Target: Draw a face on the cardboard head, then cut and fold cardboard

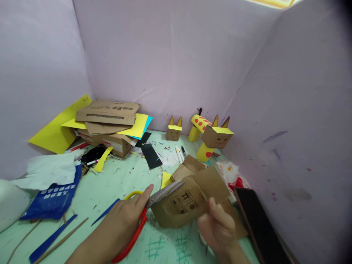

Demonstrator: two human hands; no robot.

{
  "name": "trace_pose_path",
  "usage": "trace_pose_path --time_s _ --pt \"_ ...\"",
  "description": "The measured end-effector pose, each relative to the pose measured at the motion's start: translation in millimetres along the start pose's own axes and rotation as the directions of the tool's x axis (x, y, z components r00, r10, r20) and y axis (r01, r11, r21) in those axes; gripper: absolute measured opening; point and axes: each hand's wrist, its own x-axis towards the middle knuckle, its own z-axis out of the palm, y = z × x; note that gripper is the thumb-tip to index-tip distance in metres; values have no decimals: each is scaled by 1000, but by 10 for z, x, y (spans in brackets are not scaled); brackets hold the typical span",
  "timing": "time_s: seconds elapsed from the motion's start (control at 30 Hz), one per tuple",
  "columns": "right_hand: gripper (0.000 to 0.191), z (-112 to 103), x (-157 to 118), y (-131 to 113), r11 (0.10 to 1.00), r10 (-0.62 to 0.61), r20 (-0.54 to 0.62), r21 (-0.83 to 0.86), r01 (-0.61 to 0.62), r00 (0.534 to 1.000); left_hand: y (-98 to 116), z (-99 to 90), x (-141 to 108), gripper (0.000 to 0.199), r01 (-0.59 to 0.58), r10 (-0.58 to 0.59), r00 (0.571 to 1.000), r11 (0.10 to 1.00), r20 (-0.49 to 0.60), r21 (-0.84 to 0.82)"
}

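The left hand (122, 218) has its grip clamped on scissors (164, 192) reaching over cardboard (177, 216) toward the tabletop's (117, 183) right edge. The right hand (219, 228) is by the cardboard; its grip I cannot tell.

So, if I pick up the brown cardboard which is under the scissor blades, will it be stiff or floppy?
The cardboard would probably swing at its creases, since its flaps already stand at different angles. Between creases it should stay fairly stiff, as the printed side looks nearly flat. It is likely light for its size, being thin sheet.
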Motion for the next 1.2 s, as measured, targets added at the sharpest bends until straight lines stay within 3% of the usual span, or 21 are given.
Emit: trace_pose_path --time_s 0.13,0.3,0.47,0.73,0.9,1.1,1.2 --pt "62 47 16 9 999 -39 -64 -26 38 997 55 -7 5 60 23 -20 999 997 41 -71" --pt "63 45 -17 67 998 -67 -57 -25 66 996 212 -86 3 54 84 -81 996 986 28 -144" --pt "58 73 -50 99 995 -96 -24 -42 95 995 225 -120 -8 59 23 -23 998 1000 54 9" --pt "58 89 -50 57 993 -68 -45 -101 63 997 270 -21 23 71 -16 43 997 923 -62 384" --pt "53 159 -65 21 996 -46 -18 -75 45 999 339 -120 11 75 -87 99 995 933 -15 348" --pt "59 173 -76 63 997 -63 -24 -36 62 998 430 -159 -41 71 -60 30 996 911 80 409" --pt "61 159 -84 86 998 -56 -40 -10 55 998 450 -161 -44 73 -87 60 995 905 77 416"
